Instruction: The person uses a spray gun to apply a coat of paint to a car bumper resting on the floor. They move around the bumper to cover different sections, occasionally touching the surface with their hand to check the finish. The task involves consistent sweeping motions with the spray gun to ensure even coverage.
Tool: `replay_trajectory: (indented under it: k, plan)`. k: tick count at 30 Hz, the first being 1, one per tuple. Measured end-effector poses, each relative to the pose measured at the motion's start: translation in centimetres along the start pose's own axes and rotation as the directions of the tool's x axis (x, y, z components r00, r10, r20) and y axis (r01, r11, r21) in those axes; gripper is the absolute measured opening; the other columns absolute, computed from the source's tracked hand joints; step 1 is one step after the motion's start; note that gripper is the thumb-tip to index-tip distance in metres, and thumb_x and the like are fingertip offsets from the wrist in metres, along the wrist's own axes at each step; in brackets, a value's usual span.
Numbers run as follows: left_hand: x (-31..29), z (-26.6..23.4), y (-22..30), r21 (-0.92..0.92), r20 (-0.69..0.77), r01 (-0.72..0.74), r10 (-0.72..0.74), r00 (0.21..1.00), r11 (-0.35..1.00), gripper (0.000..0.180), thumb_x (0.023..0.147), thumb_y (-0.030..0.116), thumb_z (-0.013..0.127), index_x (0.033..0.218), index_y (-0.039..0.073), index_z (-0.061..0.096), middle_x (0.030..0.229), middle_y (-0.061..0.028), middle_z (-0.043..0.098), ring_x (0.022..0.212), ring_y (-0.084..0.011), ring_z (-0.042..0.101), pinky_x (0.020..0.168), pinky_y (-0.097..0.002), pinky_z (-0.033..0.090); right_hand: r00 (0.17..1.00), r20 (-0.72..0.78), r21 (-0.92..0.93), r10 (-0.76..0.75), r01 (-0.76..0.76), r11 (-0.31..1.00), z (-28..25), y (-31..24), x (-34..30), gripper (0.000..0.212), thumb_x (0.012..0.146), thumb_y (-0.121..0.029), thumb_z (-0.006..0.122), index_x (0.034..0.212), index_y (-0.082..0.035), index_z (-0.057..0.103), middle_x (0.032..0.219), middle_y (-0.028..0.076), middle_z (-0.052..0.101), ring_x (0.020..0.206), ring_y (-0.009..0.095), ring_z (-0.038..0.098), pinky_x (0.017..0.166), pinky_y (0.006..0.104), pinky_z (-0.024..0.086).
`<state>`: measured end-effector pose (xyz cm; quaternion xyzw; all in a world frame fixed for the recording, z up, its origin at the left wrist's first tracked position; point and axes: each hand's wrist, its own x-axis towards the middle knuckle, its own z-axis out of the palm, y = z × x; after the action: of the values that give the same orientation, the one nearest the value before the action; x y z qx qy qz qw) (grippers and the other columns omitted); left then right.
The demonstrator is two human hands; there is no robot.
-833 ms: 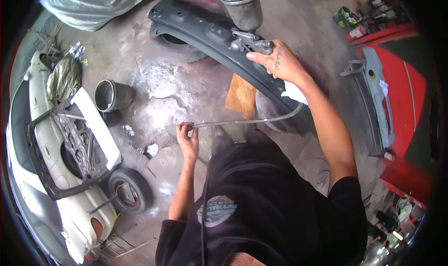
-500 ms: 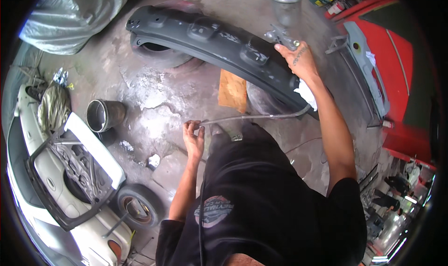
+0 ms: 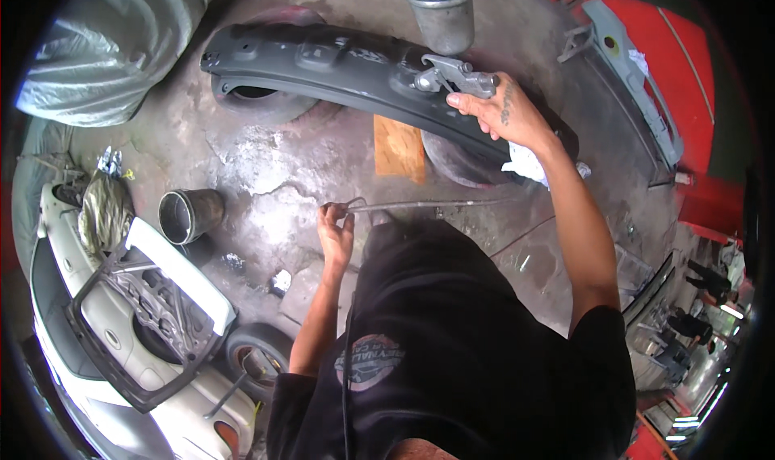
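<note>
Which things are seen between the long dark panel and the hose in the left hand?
The head view shows a brown flat piece, part of what looks like a tyre, crumpled white material and floor.

Below you: worn grey concrete floor (image 3: pixel 270 157), pale shiny patches showing. Ahead of you on it: brown sheet (image 3: pixel 395 153). Beyond sheet, leftward: tire (image 3: pixel 274 111), left part of dark panel (image 3: pixel 339 77) over it. Just right of sheet: second tire (image 3: pixel 460 161), partly under panel. Well left of sheet: open bucket (image 3: pixel 203 210). Left of sheet, nearer you: wheel (image 3: pixel 260 361), flat or leaning unclear.
</note>
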<state>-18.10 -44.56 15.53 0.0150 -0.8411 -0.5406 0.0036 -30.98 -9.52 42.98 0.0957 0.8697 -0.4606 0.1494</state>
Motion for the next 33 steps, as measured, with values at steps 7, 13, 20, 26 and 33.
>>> replay_trajectory:
  k: [7,13,20,26,33]
  plan:
    - [-1.5,4.0,2.8,0.002,0.058,0.011,-0.011,0.998,1.0,0.03,0.081,-0.007,0.071,0.11,-0.001,0.066,0.113,-0.0143,0.059,0.095,-0.0261,0.066,0.086,-0.0378,0.054,0.999,-0.04,-0.119,-0.035,0.03,0.992,-5.1,3.2,2.4,0.047,0.09,-0.047,0.077,0.095,-0.002,0.071,0.079,0.008,0.071,0.057,0.013,0.06,0.046,0.0293,0.05]
    - [-2.4,7.7,5.3,0.128,0.042,0.0,-0.006,0.999,0.992,0.029,0.084,-0.003,0.073,0.112,0.0,0.069,0.118,-0.0136,0.059,0.102,-0.025,0.071,0.09,-0.0361,0.056,0.968,-0.234,-0.328,-0.092,0.01,0.945,-7.4,4.3,1.1,0.045,0.093,-0.043,0.074,0.103,0.001,0.071,0.079,0.017,0.07,0.078,0.035,0.07,0.081,0.0458,0.054]
    - [-3.8,9.6,4.5,0.113,0.049,0.01,-0.015,0.999,0.994,0.025,0.084,-0.003,0.072,0.108,0.0,0.068,0.112,-0.0129,0.06,0.099,-0.0245,0.071,0.089,-0.0362,0.056,0.978,-0.085,-0.113,-0.192,0.182,0.977,-7.7,8.2,-2.9,0.04,0.092,-0.04,0.076,0.083,-0.003,0.064,0.067,0.005,0.06,0.058,0.019,0.056,0.056,0.0366,0.047]
    - [-4.5,10.5,4.6,0.108,0.057,-0.001,-0.006,0.998,0.994,0.026,0.081,0.0,0.073,0.107,-0.001,0.067,0.111,-0.0163,0.06,0.096,-0.0311,0.065,0.087,-0.0412,0.053,0.999,0.037,0.041,-0.038,0.037,0.998,-8.7,9.7,-5.9,0.04,0.091,-0.037,0.077,0.075,-0.005,0.058,0.063,-0.001,0.052,0.05,0.008,0.049,0.043,0.0275,0.041]
    - [-4.4,11.3,6.1,0.058,0.117,0.038,-0.044,0.992,0.998,0.025,0.083,0.001,0.073,0.108,-0.001,0.068,0.111,-0.0177,0.061,0.097,-0.0314,0.065,0.087,-0.042,0.053,0.927,-0.351,-0.178,-0.13,0.07,0.981,-9.3,13.5,-5.7,0.046,0.093,-0.044,0.075,0.096,0.002,0.07,0.068,0.013,0.062,0.064,0.025,0.059,0.071,0.0414,0.05]
